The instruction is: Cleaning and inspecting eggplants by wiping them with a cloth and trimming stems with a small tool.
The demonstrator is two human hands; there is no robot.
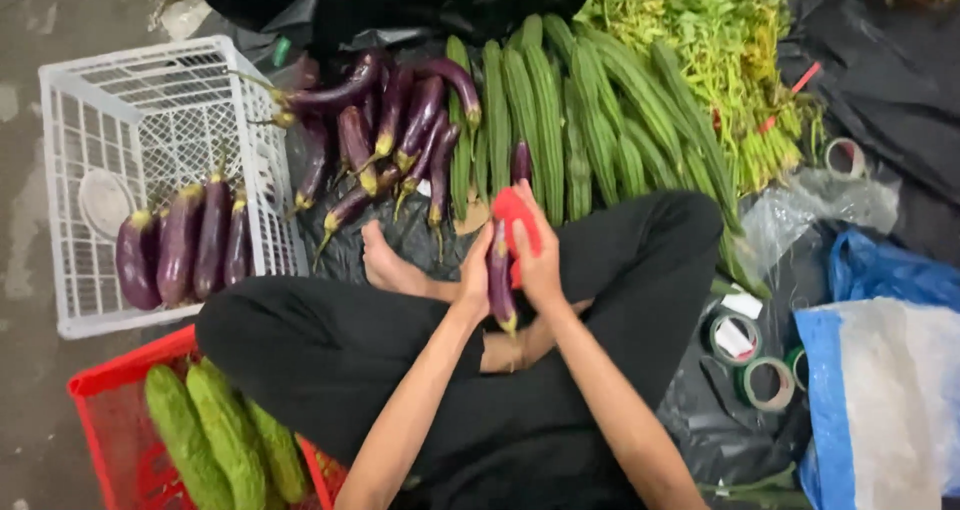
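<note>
Person seated cross-legged on black sheeting. Left hand [476,270] wraps fingers closed round a purple eggplant [499,275], held upright over the lap, stem end down. Right hand [540,260] pinches a red cloth [518,222] against the eggplant's upper end, fingers curled shut on it. Likely firm, smooth-skinned, a bit slippery, light; best gripped mid-body, not by the stem. Far: loose eggplant pile [390,130], ridged green gourds [560,120], leafy bunches [710,60]. Left: white crate [90,80] with four eggplants; near left, red crate [100,430] of bitter gourds. Right: tape rolls [768,383]
</note>
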